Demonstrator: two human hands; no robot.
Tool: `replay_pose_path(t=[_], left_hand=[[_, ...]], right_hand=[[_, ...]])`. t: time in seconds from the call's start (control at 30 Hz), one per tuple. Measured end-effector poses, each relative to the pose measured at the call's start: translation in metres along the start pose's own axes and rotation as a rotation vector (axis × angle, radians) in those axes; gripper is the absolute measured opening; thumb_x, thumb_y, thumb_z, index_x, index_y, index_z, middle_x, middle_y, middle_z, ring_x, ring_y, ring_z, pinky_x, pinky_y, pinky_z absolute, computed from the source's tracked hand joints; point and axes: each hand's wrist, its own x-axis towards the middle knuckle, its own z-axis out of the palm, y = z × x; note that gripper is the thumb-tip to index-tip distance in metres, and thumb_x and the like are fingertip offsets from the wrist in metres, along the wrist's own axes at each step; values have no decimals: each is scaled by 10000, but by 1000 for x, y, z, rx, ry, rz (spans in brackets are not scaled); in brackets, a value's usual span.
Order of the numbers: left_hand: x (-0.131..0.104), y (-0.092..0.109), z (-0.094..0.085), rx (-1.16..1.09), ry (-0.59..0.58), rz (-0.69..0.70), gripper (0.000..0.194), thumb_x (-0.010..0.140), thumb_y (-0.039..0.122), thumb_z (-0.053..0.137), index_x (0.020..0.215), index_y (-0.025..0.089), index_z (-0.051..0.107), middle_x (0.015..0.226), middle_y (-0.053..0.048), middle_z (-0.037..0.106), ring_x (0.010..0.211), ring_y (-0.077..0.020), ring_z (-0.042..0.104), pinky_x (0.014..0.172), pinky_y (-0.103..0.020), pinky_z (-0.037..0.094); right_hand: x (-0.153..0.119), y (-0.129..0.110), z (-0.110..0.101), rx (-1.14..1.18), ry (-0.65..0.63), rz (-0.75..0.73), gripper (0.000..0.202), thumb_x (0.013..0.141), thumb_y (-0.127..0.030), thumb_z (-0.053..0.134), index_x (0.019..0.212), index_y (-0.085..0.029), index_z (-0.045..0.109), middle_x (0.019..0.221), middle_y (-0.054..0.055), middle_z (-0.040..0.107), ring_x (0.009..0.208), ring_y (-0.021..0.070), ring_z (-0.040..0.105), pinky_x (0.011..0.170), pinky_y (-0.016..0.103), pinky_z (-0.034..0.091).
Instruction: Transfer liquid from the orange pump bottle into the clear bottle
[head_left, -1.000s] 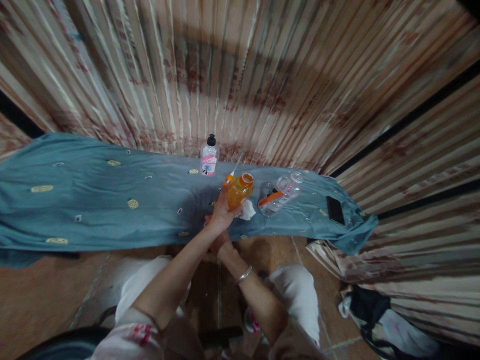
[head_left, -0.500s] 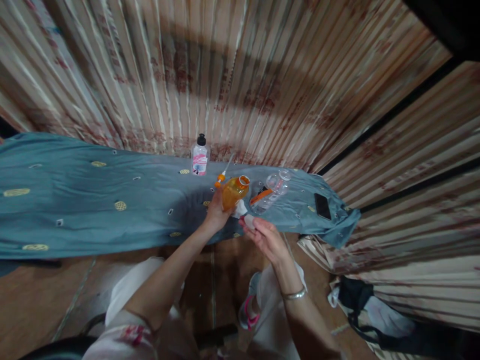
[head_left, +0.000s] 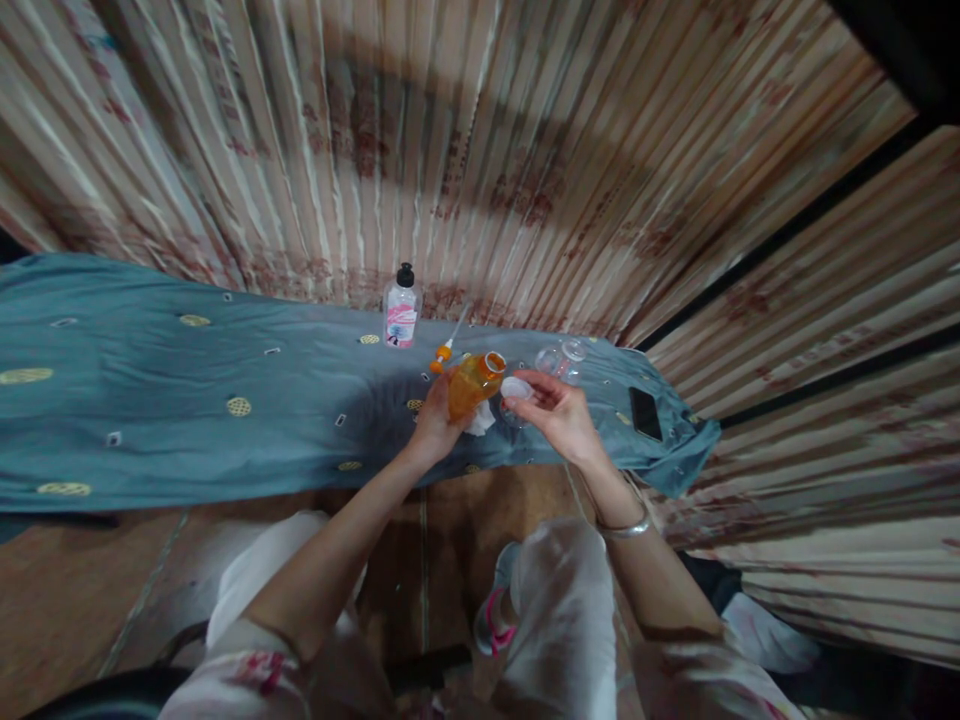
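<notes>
My left hand [head_left: 433,428] is wrapped round an amber-orange bottle [head_left: 472,390], which is tilted with its open mouth toward the upper right. Between the fingertips of my right hand [head_left: 566,418] is a small, round, whitish piece [head_left: 516,388], close to the bottle's mouth; whether it is a cap or a pad I cannot make out. Beneath the bottle lies a crumpled white tissue [head_left: 481,418]. An orange pump top with a thin tube [head_left: 442,356] lies just beyond my left hand. Partly hidden behind my right hand is a clear plastic bottle [head_left: 571,360].
A clear bottle with a black cap and pink label [head_left: 401,318] stands toward the back of the cloth-covered table [head_left: 292,400]. A dark phone [head_left: 646,413] lies near the right end. Pleated curtains [head_left: 420,150] hang right behind the table.
My right hand has moved up and to the right with the whitish piece, away from the tissue and up near the bottle's mouth. My left hand keeps holding the bottle.
</notes>
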Motion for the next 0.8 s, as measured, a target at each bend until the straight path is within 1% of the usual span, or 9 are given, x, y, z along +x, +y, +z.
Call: replay_pose_path(t=[0.07, 0.13, 0.3, 0.4, 0.53, 0.6, 0.67, 0.8], left_hand=[[0, 1, 0, 5, -21, 2, 690, 708, 232, 724, 1323, 207, 412, 1278, -114, 571, 1225, -288, 534, 1044, -482, 434], [1, 2, -1, 1, -29, -4, 685, 716, 230, 715, 1327, 202, 407, 1277, -119, 569, 1225, -290, 534, 1042, -487, 435], [1, 3, -2, 4, -25, -9, 688, 712, 233, 717, 1328, 208, 413, 1277, -116, 567, 1223, -290, 532, 1043, -489, 432], [1, 1, -2, -1, -24, -20, 715, 687, 231, 735, 1328, 227, 417, 1270, -95, 575, 1200, -275, 548, 1041, -465, 435], [3, 0, -5, -3, -14, -58, 728, 688, 263, 734, 1333, 203, 404, 1291, -113, 558, 1200, -280, 545, 1048, -477, 419], [5, 1, -7, 11, -26, -55, 691, 681, 272, 736, 1300, 204, 437, 1279, -106, 564, 1193, -280, 547, 1053, -479, 409], [8, 4, -8, -1, -36, -48, 649, 684, 274, 728, 1270, 197, 459, 1253, -103, 576, 1170, -275, 559, 1033, -468, 426], [9, 6, -11, -16, -6, -80, 648, 682, 277, 721, 1264, 194, 449, 1169, -88, 615, 1065, -253, 609, 969, -443, 471]], right_hand=[[2, 0, 1, -62, 7, -31, 495, 578, -380, 800, 1014, -181, 680, 876, 35, 724, 787, 181, 665, 804, 359, 537], [2, 0, 3, -73, 9, -44, 478, 585, -380, 789, 1006, -181, 678, 873, 36, 719, 781, 180, 661, 799, 359, 535], [-3, 3, 11, 36, -8, -30, 436, 578, -356, 784, 969, -209, 660, 846, 11, 714, 770, 166, 656, 797, 340, 531], [-7, 8, 14, 136, 4, 2, 467, 550, -341, 797, 970, -224, 629, 865, 2, 717, 771, 157, 659, 798, 328, 532], [-8, 17, 16, 154, -12, 37, 474, 537, -370, 803, 940, -223, 601, 842, 0, 716, 784, 158, 668, 796, 318, 537], [-7, 23, 18, 138, -28, 45, 460, 547, -385, 794, 928, -221, 595, 833, 1, 717, 793, 162, 675, 791, 318, 541], [-9, 31, 22, 121, -56, 50, 443, 562, -397, 782, 922, -219, 596, 849, 6, 723, 805, 166, 680, 790, 319, 543], [-24, 57, 39, 46, -156, 64, 405, 617, -440, 741, 923, -205, 618, 848, 21, 731, 792, 170, 683, 777, 324, 545]])
